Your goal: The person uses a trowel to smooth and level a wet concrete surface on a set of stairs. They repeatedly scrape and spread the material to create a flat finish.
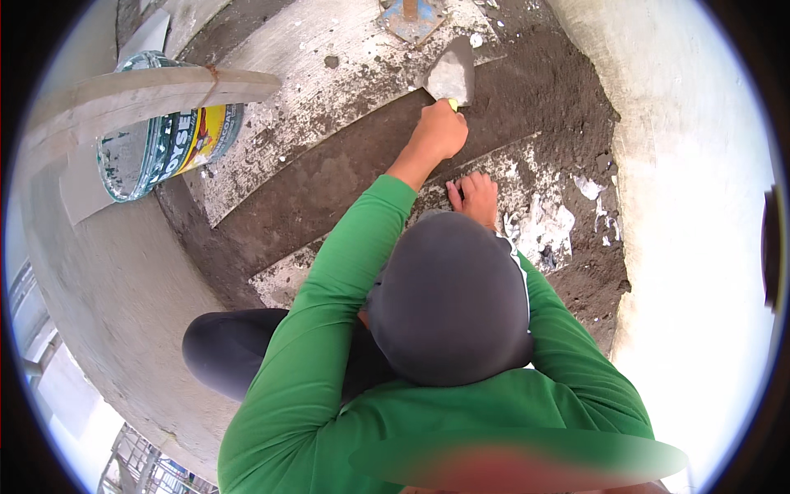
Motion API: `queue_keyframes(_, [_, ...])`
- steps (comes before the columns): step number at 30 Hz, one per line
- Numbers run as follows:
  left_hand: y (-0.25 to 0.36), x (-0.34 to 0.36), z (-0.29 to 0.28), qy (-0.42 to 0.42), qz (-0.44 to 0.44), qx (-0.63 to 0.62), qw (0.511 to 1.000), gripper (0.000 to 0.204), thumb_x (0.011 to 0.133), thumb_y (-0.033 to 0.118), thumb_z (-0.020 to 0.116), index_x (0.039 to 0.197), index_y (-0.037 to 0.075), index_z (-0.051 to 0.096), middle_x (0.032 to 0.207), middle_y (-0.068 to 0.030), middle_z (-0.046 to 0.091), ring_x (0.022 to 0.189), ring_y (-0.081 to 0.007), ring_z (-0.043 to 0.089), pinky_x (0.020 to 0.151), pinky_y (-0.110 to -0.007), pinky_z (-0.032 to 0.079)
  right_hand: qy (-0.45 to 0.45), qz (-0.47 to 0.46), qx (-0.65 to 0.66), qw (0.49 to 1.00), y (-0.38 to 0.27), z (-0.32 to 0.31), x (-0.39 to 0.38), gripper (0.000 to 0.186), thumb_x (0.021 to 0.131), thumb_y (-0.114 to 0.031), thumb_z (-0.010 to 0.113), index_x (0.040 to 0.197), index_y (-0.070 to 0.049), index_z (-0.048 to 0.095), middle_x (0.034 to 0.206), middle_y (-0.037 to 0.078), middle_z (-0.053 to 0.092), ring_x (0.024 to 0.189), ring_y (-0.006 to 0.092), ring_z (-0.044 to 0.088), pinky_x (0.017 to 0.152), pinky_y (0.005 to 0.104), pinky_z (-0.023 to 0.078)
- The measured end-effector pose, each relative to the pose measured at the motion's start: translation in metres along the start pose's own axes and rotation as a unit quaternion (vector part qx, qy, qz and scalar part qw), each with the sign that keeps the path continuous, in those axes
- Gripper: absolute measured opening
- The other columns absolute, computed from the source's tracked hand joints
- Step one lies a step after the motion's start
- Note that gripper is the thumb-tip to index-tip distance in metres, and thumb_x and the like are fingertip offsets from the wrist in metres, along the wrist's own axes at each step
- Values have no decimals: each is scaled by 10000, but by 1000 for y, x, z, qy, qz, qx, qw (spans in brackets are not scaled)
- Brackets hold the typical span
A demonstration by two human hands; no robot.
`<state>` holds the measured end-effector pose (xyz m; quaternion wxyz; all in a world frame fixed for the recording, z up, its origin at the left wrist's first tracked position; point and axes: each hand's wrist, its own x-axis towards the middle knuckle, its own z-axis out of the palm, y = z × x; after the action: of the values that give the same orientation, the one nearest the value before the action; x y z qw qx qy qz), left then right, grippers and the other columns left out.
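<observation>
My left hand [438,132] is closed around the yellow-ended handle of a pointed trowel [453,74]. The grey blade points away from me, above a strip of smoothed dark mortar [313,169] and next to a pale board [288,99] spattered with mortar. Nearer to me, my right hand [476,199] rests on a second spattered board [514,177], its fingers apart and holding nothing. Part of that board is hidden by a dark rounded shape [453,305] between my green-sleeved arms.
A green bucket with a yellow label [177,136] stands at the left, with a wooden bar [164,89] crossing over it. A blue metal plate tool [411,23] lies at the far end. Rough mortar [568,90] borders a pale wall [691,206]; a curved concrete surface [123,272] is left.
</observation>
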<state>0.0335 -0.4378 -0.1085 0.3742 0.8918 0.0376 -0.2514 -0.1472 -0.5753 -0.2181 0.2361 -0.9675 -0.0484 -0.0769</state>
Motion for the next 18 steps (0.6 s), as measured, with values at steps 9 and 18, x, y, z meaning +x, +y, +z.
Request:
queue_keyframes(9, [-5, 1, 24, -18, -49, -54, 997, 436, 1022, 264, 652, 1284, -84, 676, 1095, -384, 745, 1055, -544, 734, 938, -577, 598, 9, -9, -10, 1000, -6, 5, 6, 259, 974, -343, 782, 860, -158, 641, 922, 59, 584, 912, 312, 577, 792, 465, 405])
queue_keyframes(18, [-45, -60, -19, -20, -53, -61, 997, 444, 1024, 271, 638, 1359, -17, 681, 1222, -361, 729, 1188, -541, 688, 1036, -591, 556, -8, 13, -30, 999, 1, 2, -16, 259, 962, -343, 792, 852, -162, 643, 919, 55, 585, 918, 313, 581, 786, 470, 412])
